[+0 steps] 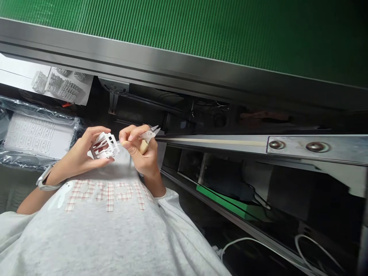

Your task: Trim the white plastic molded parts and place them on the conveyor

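Note:
My left hand is closed around a white plastic frame part with thin bars and openings, held up in front of my shirt. Close by on the right, my right hand grips a pair of small nippers, their pointed metal blades angled up and to the right. The thumb and forefinger of that hand pinch together at the right edge of the white part. Whatever lies between those two fingertips is too small to make out.
A green ribbed conveyor belt with a metal edge runs across the top. At left, a plastic-lined box holds rows of white parts; more parts lie on a white surface behind. A metal bar extends right above dark shelving.

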`<state>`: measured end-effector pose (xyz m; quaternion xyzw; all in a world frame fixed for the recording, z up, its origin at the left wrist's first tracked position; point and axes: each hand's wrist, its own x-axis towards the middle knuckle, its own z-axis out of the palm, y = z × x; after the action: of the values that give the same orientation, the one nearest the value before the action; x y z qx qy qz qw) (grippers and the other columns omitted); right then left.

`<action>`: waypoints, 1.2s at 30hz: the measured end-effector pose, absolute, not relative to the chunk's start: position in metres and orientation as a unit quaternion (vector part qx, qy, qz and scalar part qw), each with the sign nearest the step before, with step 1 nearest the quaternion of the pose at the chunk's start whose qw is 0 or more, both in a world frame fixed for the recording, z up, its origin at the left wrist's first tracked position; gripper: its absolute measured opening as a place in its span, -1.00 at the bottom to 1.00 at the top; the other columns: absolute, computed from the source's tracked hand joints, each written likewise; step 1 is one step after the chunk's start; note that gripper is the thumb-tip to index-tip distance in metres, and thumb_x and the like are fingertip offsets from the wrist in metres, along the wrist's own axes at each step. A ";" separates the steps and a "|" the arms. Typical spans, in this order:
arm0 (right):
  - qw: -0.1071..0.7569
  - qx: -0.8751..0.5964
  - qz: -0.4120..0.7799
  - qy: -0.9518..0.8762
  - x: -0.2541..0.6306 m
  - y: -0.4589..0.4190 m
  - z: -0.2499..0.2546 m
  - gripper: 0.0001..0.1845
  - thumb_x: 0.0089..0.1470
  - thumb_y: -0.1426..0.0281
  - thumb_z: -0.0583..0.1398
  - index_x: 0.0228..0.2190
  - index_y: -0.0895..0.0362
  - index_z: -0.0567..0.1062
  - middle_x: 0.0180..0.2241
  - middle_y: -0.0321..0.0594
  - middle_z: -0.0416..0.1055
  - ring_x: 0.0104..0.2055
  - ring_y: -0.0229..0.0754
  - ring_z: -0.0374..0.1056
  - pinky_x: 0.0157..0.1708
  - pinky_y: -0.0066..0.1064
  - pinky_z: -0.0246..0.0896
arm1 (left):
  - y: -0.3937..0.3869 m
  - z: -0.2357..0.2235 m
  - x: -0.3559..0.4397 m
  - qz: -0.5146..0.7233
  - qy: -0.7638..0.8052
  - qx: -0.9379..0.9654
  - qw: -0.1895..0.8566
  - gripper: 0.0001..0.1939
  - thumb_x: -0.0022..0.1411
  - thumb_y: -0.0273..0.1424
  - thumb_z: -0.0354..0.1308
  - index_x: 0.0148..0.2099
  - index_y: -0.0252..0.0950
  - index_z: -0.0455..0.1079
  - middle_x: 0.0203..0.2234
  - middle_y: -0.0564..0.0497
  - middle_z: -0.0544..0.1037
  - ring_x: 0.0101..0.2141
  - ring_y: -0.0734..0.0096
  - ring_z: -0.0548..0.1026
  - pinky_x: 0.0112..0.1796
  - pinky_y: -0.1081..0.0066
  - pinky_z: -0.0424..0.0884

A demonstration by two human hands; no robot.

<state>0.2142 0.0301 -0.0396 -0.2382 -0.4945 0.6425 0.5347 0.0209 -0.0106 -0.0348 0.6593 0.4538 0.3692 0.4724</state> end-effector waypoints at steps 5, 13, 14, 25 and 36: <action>0.526 -0.239 0.649 -0.494 0.214 0.033 -0.040 -0.83 0.20 0.42 0.31 -0.26 0.01 0.39 -0.30 -0.31 0.44 -0.27 -0.26 0.39 -0.26 -0.34 0.31 | -0.007 -0.037 0.024 0.362 0.448 0.661 0.482 -0.46 0.28 -0.41 0.33 0.18 -0.15 0.16 -0.26 0.09 0.47 -0.39 0.57 0.48 -0.43 0.63 0.38; 0.533 -0.255 0.657 -0.468 0.214 0.036 -0.040 -0.80 0.17 0.43 0.33 -0.31 0.03 0.38 -0.39 -0.34 0.44 -0.32 -0.25 0.42 -0.25 -0.30 0.38 | -0.007 -0.040 0.019 0.345 0.469 0.665 0.468 -0.46 0.31 -0.36 0.31 0.22 -0.13 0.14 -0.18 0.04 0.47 -0.36 0.51 0.49 -0.38 0.54 0.44; 0.537 -0.259 0.655 -0.465 0.214 0.036 -0.040 -0.79 0.17 0.42 0.34 -0.31 0.03 0.38 -0.40 -0.35 0.45 -0.32 -0.24 0.43 -0.25 -0.30 0.39 | -0.007 -0.040 0.019 0.343 0.471 0.667 0.463 -0.45 0.31 -0.36 0.30 0.24 -0.12 0.13 -0.16 0.03 0.47 -0.34 0.50 0.50 -0.36 0.52 0.45; 0.520 -0.277 0.624 -0.513 0.208 0.043 -0.040 -0.80 0.16 0.35 0.35 -0.27 0.01 0.40 -0.33 -0.30 0.49 -0.26 -0.21 0.45 -0.31 -0.30 0.34 | 0.001 -0.040 0.019 0.333 0.466 0.706 0.417 -0.47 0.33 -0.29 0.27 0.25 -0.20 0.20 -0.06 -0.09 0.51 -0.32 0.43 0.52 -0.35 0.46 0.47; 0.483 -0.289 0.605 -0.563 0.206 0.039 -0.038 -0.88 0.27 0.40 0.22 -0.28 -0.02 0.35 -0.31 -0.30 0.43 -0.24 -0.18 0.42 -0.20 -0.21 0.38 | 0.005 -0.035 0.011 0.285 0.471 0.715 0.432 -0.49 0.37 -0.23 0.20 0.26 -0.28 0.22 -0.01 -0.13 0.53 -0.20 0.33 0.53 -0.20 0.42 0.46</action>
<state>0.2057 0.0385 -0.0376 -0.2893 -0.5634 0.6049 0.4827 0.0113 0.0049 -0.0352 0.7146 0.4708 0.2851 0.4317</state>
